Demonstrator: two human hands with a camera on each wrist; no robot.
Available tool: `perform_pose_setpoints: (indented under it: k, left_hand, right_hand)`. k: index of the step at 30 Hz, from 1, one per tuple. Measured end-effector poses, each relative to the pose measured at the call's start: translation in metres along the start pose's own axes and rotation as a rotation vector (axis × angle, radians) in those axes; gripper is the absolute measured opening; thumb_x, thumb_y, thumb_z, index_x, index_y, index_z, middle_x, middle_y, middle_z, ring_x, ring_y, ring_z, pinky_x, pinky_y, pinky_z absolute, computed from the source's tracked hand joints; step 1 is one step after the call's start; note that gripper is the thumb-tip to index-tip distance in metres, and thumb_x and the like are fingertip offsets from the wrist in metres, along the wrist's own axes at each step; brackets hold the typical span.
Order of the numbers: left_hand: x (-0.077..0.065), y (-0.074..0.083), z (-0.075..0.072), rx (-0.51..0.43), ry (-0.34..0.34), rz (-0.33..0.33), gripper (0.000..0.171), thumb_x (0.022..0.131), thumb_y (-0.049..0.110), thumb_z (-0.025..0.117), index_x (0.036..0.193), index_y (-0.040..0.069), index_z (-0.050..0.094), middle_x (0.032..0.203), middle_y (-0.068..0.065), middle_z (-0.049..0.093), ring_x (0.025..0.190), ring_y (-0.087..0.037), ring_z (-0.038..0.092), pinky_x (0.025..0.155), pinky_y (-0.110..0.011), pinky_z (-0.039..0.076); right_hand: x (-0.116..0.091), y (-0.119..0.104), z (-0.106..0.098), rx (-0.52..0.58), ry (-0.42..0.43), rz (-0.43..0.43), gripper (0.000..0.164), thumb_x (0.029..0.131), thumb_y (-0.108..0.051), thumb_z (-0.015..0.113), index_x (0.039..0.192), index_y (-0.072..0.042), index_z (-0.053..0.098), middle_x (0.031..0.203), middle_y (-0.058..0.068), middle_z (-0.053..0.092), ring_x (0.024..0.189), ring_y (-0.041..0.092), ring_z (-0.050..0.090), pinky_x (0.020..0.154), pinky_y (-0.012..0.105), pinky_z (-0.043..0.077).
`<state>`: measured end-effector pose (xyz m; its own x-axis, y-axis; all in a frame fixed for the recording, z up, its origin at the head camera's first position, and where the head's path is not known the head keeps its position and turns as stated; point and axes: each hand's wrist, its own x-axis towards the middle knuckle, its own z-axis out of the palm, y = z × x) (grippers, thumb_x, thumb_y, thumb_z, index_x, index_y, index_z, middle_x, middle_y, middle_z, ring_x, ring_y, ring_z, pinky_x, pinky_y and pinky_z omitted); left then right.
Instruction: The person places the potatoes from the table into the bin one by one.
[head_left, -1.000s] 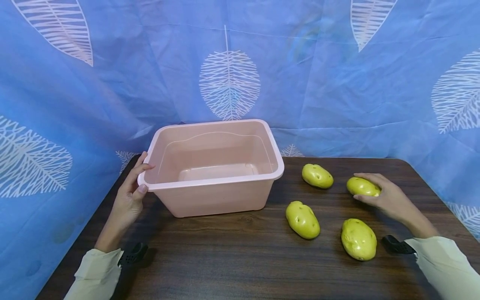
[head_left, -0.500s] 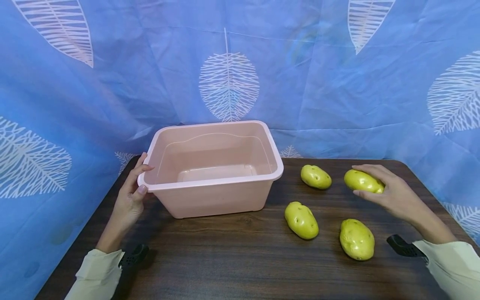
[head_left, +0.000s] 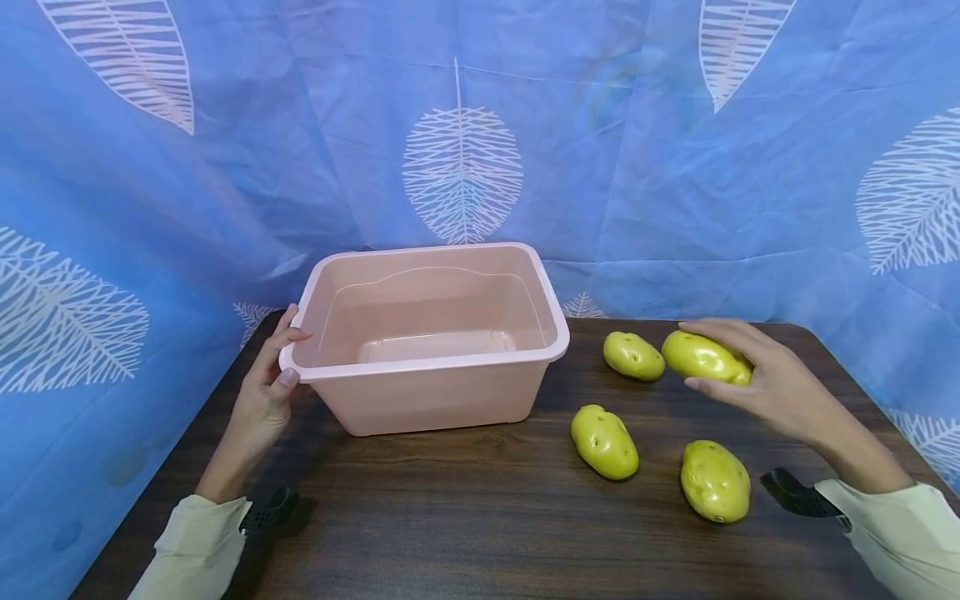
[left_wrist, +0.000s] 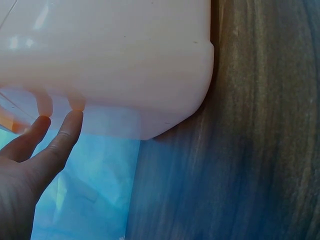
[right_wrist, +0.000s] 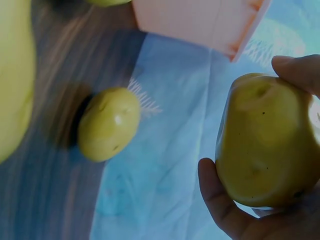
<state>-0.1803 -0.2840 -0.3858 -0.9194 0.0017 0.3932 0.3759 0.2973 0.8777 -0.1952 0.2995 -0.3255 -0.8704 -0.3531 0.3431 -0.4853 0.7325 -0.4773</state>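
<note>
At the left end of a pink plastic basin (head_left: 420, 392), my left hand (head_left: 258, 404) grips the rim, fingers over the edge and thumb on the outside. The left wrist view shows its fingers against the wall of the basin (left_wrist: 125, 75). My right hand (head_left: 772, 383) holds a yellow potato (head_left: 703, 357) between thumb and fingers, raised above the table. In the right wrist view the held potato (right_wrist: 267, 140) fills the hand. Left of it lies another potato (head_left: 633, 356). Nearer the front are a potato (head_left: 604, 442) and a rounder potato (head_left: 715, 481).
The dark wooden table (head_left: 450, 517) carries the basin and the potatoes. A blue cloth (head_left: 315, 125) with white leaf prints hangs behind and along the sides. The inside floor of the basin shows no objects.
My right hand has lifted the potato off the table and carried it leftward, close to the back potato. The left hand stays on the basin rim.
</note>
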Motion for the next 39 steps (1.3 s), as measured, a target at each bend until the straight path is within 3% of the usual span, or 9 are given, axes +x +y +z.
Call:
perform_pose_setpoints:
  k: [6, 12, 19, 23, 26, 28, 30, 33, 39]
  left_hand:
    - [0.0, -0.001, -0.001, -0.034, -0.007, 0.007, 0.047, 0.109, 0.025, 0.052, 0.153, 0.009, 0.044, 0.177, 0.009, 0.013, 0.157, -0.051, 0.021, 0.094, -0.014, 0.051]
    - [0.001, -0.001, -0.001, -0.065, -0.013, 0.001, 0.047, 0.109, 0.024, 0.053, 0.153, 0.009, 0.044, 0.177, 0.009, 0.013, 0.158, -0.051, 0.018, 0.097, -0.023, 0.05]
    - [0.0, -0.001, -0.001, -0.058, -0.005, 0.006, 0.047, 0.109, 0.024, 0.053, 0.152, 0.008, 0.044, 0.177, 0.005, 0.012, 0.157, -0.051, 0.019, 0.095, -0.02, 0.05]
    - [0.001, -0.001, 0.0, -0.06, -0.007, 0.001, 0.046, 0.109, 0.022, 0.052, 0.152, 0.009, 0.043, 0.177, 0.005, 0.012, 0.157, -0.05, 0.019, 0.101, -0.041, 0.052]
    - [0.001, 0.0, 0.0, -0.059, -0.012, -0.005, 0.046, 0.109, 0.021, 0.052, 0.153, 0.01, 0.043, 0.177, 0.01, 0.012, 0.158, -0.049, 0.019, 0.103, -0.059, 0.044]
    - [0.002, 0.0, 0.001, -0.07, -0.014, 0.001, 0.045, 0.11, 0.02, 0.052, 0.153, 0.01, 0.043, 0.176, 0.01, 0.013, 0.157, -0.049, 0.02, 0.103, -0.054, 0.05]
    - [0.002, -0.001, 0.001, -0.083, -0.016, 0.013, 0.044, 0.11, 0.02, 0.052, 0.152, 0.009, 0.043, 0.177, 0.009, 0.013, 0.157, -0.05, 0.02, 0.101, -0.039, 0.057]
    - [0.002, -0.002, 0.0, -0.091, -0.015, 0.03, 0.043, 0.111, 0.02, 0.051, 0.151, 0.007, 0.043, 0.177, 0.007, 0.014, 0.156, -0.051, 0.02, 0.091, -0.015, 0.055]
    - [0.001, -0.003, -0.001, -0.082, -0.017, 0.029, 0.044, 0.111, 0.021, 0.051, 0.152, 0.007, 0.043, 0.177, 0.008, 0.013, 0.155, -0.053, 0.021, 0.091, -0.013, 0.054]
  right_hand:
    - [0.005, -0.02, -0.001, -0.013, 0.019, -0.05, 0.069, 0.088, -0.012, 0.085, 0.15, -0.027, 0.057, 0.148, 0.008, 0.057, 0.097, -0.005, 0.054, 0.063, 0.024, 0.047]
    - [0.013, -0.043, -0.003, 0.004, 0.031, -0.061, 0.069, 0.086, -0.01, 0.086, 0.147, -0.031, 0.06, 0.146, -0.005, 0.058, 0.106, -0.006, 0.055, 0.071, 0.021, 0.05]
    - [0.03, -0.074, 0.0, 0.054, 0.001, -0.121, 0.067, 0.087, -0.012, 0.085, 0.147, -0.032, 0.06, 0.148, -0.002, 0.059, 0.12, -0.004, 0.051, 0.084, 0.014, 0.048]
    - [0.039, -0.088, 0.002, 0.065, -0.023, -0.149, 0.067, 0.088, -0.015, 0.084, 0.146, -0.035, 0.059, 0.148, -0.002, 0.059, 0.123, 0.003, 0.053, 0.086, 0.016, 0.048]
    - [0.044, -0.096, 0.004, 0.067, -0.042, -0.177, 0.065, 0.089, -0.016, 0.084, 0.147, -0.031, 0.059, 0.149, -0.001, 0.059, 0.125, 0.013, 0.055, 0.088, 0.019, 0.049]
    - [0.048, -0.101, 0.005, 0.07, -0.054, -0.195, 0.065, 0.089, -0.017, 0.083, 0.148, -0.029, 0.058, 0.15, 0.001, 0.058, 0.126, 0.017, 0.056, 0.087, 0.021, 0.05]
    - [0.053, -0.106, 0.007, 0.085, -0.067, -0.211, 0.064, 0.09, -0.018, 0.083, 0.148, -0.028, 0.058, 0.151, 0.001, 0.058, 0.127, 0.02, 0.056, 0.087, 0.023, 0.05]
    - [0.062, -0.115, 0.012, 0.104, -0.091, -0.226, 0.062, 0.091, -0.019, 0.082, 0.148, -0.027, 0.059, 0.15, 0.001, 0.059, 0.13, 0.022, 0.056, 0.09, 0.028, 0.051]
    - [0.083, -0.135, 0.027, 0.162, -0.156, -0.275, 0.055, 0.093, -0.018, 0.079, 0.145, -0.022, 0.061, 0.14, -0.002, 0.064, 0.119, 0.016, 0.058, 0.09, 0.035, 0.053]
